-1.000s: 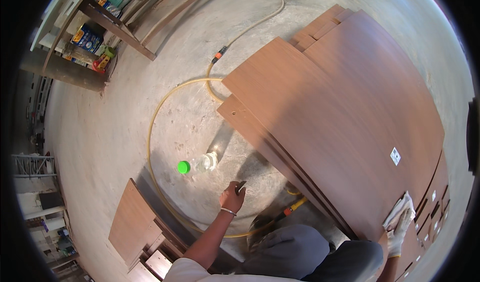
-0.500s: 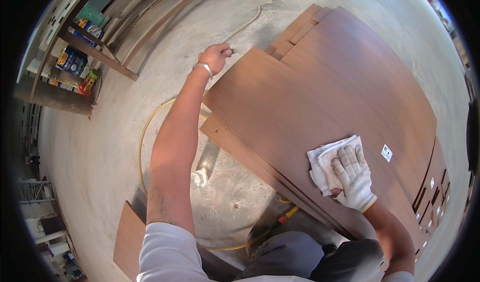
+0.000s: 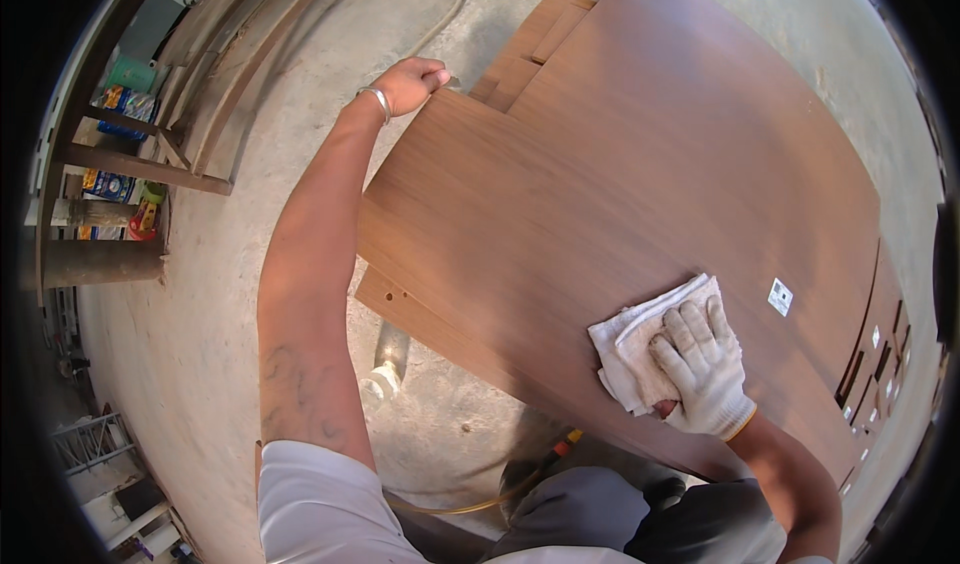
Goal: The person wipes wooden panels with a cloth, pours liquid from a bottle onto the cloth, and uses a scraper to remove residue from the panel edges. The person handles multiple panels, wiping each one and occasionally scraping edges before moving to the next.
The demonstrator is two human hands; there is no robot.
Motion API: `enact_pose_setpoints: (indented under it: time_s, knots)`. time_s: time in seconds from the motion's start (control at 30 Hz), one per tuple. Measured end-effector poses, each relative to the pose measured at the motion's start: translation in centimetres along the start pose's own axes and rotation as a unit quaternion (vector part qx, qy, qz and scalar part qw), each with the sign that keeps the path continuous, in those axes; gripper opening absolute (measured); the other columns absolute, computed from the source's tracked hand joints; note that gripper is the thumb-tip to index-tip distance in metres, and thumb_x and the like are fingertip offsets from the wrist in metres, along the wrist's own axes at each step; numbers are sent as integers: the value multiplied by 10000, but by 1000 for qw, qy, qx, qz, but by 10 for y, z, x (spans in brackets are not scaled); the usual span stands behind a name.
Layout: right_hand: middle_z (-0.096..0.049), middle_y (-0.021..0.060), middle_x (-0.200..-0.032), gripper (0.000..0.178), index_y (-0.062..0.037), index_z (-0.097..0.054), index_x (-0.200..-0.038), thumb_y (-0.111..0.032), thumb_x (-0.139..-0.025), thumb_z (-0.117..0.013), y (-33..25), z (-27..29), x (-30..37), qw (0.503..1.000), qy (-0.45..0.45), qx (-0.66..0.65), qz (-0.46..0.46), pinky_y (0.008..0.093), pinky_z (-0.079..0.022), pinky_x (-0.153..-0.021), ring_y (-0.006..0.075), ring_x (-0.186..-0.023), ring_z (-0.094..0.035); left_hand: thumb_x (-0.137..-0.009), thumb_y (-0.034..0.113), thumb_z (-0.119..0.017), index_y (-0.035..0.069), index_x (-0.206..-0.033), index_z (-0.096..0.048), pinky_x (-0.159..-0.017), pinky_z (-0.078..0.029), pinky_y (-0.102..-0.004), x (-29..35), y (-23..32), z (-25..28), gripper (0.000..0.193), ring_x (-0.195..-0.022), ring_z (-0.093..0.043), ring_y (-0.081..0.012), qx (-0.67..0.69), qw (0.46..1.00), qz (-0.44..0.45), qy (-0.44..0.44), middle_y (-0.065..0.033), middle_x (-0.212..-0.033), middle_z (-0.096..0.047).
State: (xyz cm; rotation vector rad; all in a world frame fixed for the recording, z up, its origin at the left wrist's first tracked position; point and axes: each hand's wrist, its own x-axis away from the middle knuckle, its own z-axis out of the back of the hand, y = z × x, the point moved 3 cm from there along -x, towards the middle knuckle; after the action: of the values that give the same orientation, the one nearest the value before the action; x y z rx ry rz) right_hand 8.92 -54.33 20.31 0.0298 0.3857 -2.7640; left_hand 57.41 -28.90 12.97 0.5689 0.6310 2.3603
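Observation:
My right hand [image 3: 700, 369], in a white work glove, presses a folded white cloth [image 3: 632, 349] flat on a large brown wood-grain panel [image 3: 620, 194]. The thumb side of the glove shows bare skin. Bare and closed, my left hand [image 3: 408, 86] is at the panel's far left corner. A small, thin, dark piece [image 3: 453, 82] pokes out from its fingertips, too small to name. A metal bracelet circles the left wrist. On the panel, right of the cloth, is a white label [image 3: 780, 297].
More brown panels lie under the top one, with drilled holes on a lower board [image 3: 395, 294]. Labelled boards [image 3: 880, 364] are stacked at the right. A yellow hose [image 3: 450, 509] crosses the concrete floor near my knees. Wooden racking [image 3: 150, 169] with packages stands at the left.
The view has shifted, and the top panel now reaches further left over the lower board. My left hand has come to the panel's corner. The cloth stays under my right hand.

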Motion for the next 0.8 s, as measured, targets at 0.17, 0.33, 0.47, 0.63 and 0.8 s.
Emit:
enact_pose_setpoints:
  time_s: [0.17, 0.33, 0.47, 0.63, 0.8]
  knots:
    - [-644, 224, -1256, 623, -41, -708, -1108, -398, -598, -698, 1, -2, -3, 1000, 4, -7, -5, 697, -344, -1137, 455, -1217, -593, -1075, 251, -530, 50, -776, -466, -700, -387, -348, -2, -8, 3, 366, -718, -357, -158, -10, 999, -30, -14, -5, -730, -391]
    - [-646, 219, -1249, 623, -42, -705, -1107, -371, -579, -703, 3, -2, -5, 1000, -3, -17, -5, 703, -351, -1130, 451, -1214, -594, -1064, 240, -550, 32, -806, -499, -757, -414, -351, 6, -12, 4, 336, -777, -414, -182, -30, 999, -35, -12, -30, -795, -445]
    - [-646, 221, -1252, 633, -40, -702, -1104, -363, -560, -713, 3, -2, -4, 1000, -11, -13, -11, 709, -350, -1128, 455, -1221, -593, -1054, 220, -567, 24, -824, -524, -794, -426, -355, 27, -15, 3, 305, -825, -451, -213, -57, 995, -84, 8, -50, -828, -479]
    - [-639, 236, -1257, 620, -28, -696, -1094, -368, -576, -710, 2, -2, -5, 1000, 2, -9, 1, 720, -339, -1129, 470, -1232, -584, -1037, 175, -585, 50, -825, -535, -803, -425, -368, 75, -30, 5, 251, -806, -450, -244, -84, 989, -121, 20, -58, -735, -446]
    - [-626, 256, -1263, 592, -11, -683, -1101, -398, -653, -691, 0, 0, -5, 1000, 4, -4, 1, 727, -332, -1124, 490, -1237, -573, -1038, 213, -601, 61, -816, -547, -915, -406, -404, 139, -51, -5, 275, -848, -488, -250, -88, 984, -153, 18, -42, -776, -514]
